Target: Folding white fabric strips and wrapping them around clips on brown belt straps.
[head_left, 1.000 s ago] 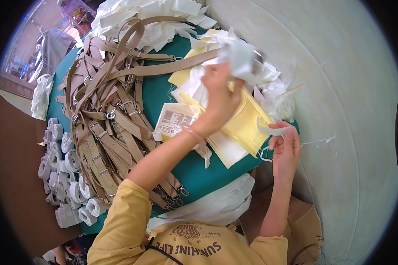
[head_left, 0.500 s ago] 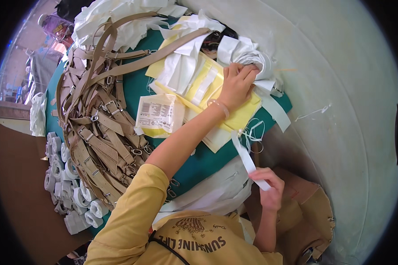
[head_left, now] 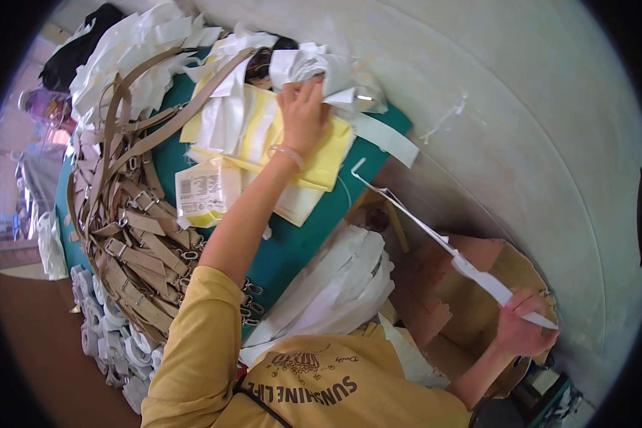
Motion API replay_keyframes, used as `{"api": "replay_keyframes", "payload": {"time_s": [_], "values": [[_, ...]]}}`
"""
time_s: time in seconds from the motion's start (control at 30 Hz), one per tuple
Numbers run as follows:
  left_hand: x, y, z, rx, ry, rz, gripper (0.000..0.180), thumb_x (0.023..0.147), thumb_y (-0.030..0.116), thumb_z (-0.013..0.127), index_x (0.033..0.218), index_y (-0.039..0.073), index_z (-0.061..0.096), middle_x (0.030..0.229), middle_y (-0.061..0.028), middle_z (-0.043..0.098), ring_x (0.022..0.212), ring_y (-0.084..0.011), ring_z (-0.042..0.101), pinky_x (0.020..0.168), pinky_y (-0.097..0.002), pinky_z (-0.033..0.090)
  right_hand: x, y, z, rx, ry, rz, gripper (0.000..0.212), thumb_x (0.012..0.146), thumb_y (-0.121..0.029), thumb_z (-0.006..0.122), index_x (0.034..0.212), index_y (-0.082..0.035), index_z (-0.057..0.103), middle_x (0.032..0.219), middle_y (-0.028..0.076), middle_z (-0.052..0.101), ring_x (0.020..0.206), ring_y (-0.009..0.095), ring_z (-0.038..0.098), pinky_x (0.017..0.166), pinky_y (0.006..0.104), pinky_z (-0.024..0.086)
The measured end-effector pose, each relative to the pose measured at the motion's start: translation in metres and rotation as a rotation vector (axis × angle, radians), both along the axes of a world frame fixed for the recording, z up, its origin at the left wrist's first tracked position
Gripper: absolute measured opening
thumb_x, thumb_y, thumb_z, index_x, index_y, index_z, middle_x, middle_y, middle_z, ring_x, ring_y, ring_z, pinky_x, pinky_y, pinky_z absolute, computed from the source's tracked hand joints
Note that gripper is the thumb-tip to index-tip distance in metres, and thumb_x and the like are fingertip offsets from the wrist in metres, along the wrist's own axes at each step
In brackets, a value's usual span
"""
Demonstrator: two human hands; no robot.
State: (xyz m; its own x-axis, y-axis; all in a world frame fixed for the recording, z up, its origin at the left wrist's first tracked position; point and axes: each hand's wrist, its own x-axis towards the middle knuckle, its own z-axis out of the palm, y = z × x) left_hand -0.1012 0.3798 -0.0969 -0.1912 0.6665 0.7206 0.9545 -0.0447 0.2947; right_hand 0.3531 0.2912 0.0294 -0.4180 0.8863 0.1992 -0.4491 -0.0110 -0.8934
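My left hand [head_left: 304,121] lies on the yellow packet [head_left: 339,146], its fingertips curled at the lower edge of a roll of white strip [head_left: 308,65]. What those fingers grip, if anything, is hidden. A loose white band [head_left: 385,139] runs out from beside the roll toward the table's right corner. Out to the right, over the open cardboard box, my right hand [head_left: 524,328] is closed on a white strip [head_left: 488,283]. The strip trails up and left in a thin, twisted tail. Left of my forearm lies a clear printed packet [head_left: 208,191].
Many tan straps with metal buckles [head_left: 139,235] are heaped on the green table [head_left: 303,242]. Small white rolls [head_left: 114,335] pile at the left edge. White sheeting [head_left: 139,57] lies at the back. The cardboard box [head_left: 435,314] stands beside a pale wall [head_left: 521,164].
My right hand has pulled right and down with the white strip, whose far end has come away from the table edge. My left hand stays by the roll. The view has shifted right.
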Motion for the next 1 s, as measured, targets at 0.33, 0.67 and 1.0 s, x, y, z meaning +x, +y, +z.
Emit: {"api": "replay_keyframes", "payload": {"time_s": [0.33,0.67,1.0], "values": [[-0.002,0.007,-0.006,0.019,0.037,0.028,0.043,0.068,0.005,0.067,0.110,0.006,0.058,0.110,-0.0050,0.061,0.098,-0.0303,0.049,0.086,-0.0441,0.036,0.062,0.016,0.089,0.208,-0.499,-0.105,0.083,0.090,-0.073,0.024,0.072,0.003,0.054,0.073,0.013,0.055,0.068,0.022,0.052,0.064,0.0320,0.042],[-0.078,-0.070,0.174,0.239,-1.053,-0.150,0.035,0.096,0.030,0.059,0.102,-0.004,0.063,0.092,-0.0025,0.065,0.084,-0.0100,0.055,0.073,-0.0260,0.046,-0.225,0.068,0.129,0.198,0.079,0.882,0.098,0.088,-0.075,0.004,0.072,0.003,0.059,0.075,0.019,0.060,0.071,0.027,0.058,0.074,0.0353,0.045],[-0.013,-0.130,0.119,0.228,-0.619,0.217,0.020,0.080,0.008,0.062,0.100,0.005,0.059,0.088,-0.0126,0.057,0.087,-0.0327,0.046,0.078,-0.0431,0.036,-0.243,0.064,-0.023,-0.172,-0.356,1.131,0.113,0.082,-0.081,0.002,0.097,0.011,0.065,0.099,0.022,0.067,0.100,0.030,0.063,0.096,0.0383,0.043]]}}
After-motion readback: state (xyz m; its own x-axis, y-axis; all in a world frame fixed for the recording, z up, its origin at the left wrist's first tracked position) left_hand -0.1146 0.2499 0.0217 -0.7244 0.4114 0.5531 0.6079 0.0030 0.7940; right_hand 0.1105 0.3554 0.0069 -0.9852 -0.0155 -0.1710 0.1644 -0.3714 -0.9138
